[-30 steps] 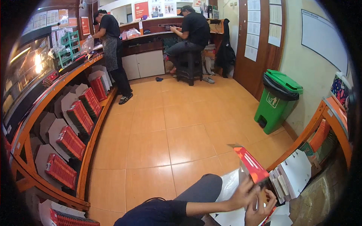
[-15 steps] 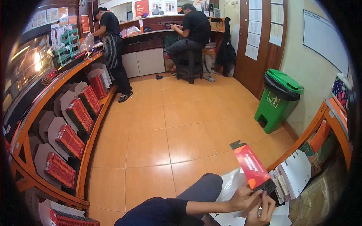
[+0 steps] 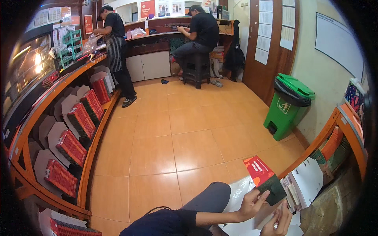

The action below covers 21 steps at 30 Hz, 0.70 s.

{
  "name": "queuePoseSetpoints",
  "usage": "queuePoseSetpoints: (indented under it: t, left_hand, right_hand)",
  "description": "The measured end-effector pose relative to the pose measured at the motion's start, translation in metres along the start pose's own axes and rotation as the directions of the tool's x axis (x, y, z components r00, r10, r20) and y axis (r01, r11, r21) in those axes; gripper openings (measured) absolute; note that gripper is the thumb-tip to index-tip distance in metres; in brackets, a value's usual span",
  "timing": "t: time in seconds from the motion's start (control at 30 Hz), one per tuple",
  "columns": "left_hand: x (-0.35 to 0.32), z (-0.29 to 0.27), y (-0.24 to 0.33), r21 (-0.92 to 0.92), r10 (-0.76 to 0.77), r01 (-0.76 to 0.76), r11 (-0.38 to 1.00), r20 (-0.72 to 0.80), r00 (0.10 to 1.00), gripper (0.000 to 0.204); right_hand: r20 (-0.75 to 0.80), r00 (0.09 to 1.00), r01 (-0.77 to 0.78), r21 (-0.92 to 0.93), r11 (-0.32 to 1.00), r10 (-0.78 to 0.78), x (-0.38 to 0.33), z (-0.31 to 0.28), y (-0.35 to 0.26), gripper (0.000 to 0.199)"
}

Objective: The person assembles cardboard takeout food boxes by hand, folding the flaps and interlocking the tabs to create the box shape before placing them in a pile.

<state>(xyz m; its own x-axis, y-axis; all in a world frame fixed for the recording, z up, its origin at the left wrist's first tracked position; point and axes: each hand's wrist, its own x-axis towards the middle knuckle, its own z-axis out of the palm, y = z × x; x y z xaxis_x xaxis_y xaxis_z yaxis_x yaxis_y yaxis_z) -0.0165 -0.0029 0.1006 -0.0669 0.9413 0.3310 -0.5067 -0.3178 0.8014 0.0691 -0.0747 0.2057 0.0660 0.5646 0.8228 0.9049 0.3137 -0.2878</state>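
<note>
My left hand (image 3: 254, 203) is closed on the lower edge of a flat folded carton sleeve, its thumb over the front. The carton sleeve (image 3: 258, 171) has a red upper part with pale lettering and a dark green lower part. Just below its lower right corner is my right hand (image 3: 278, 221), with curled fingers and the thumb drawn in. A small pale glint shows among those fingers; what it is, I cannot make out. Under both hands lie white sheets or flat card (image 3: 242, 229), and a clear plastic bag (image 3: 239, 189) lies beside my knee.
Stacks of red folded cartons (image 3: 61, 177) stand in an orange-framed shelf (image 3: 84, 188) on the left. White flat boxes (image 3: 305, 181) lean at right by another orange rack (image 3: 341, 118). A green bin (image 3: 287, 112) stands by the wall. Two people are farther back, one standing, one seated.
The carton sleeve has turned and tilted, now showing more of its dark green part. My right hand has come away from its lower edge, moving slightly right; my left hand keeps hold.
</note>
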Motion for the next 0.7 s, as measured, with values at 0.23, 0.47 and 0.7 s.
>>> queuePoseSetpoints:
  t: [0.23,0.47,0.7]
  left_hand:
    - [-0.016,0.006,-0.003,0.359,0.209,-0.247,0.9,0.14,0.968,0.013]
    - [0.007,-0.001,0.027,0.412,0.204,-0.247,0.877,0.147,0.968,0.013]
    - [-0.007,0.003,0.031,0.11,0.053,-0.094,0.989,0.326,0.944,0.026]
  right_hand:
    - [0.076,0.993,-0.096,0.113,0.989,0.088,-0.009,0.004,-0.006,0.027]
    - [0.116,0.993,-0.013,0.074,0.997,0.005,-0.009,0.002,-0.007,0.024]
    - [0.043,0.947,-0.31,0.391,0.867,0.319,-0.011,0.017,-0.014,0.025]
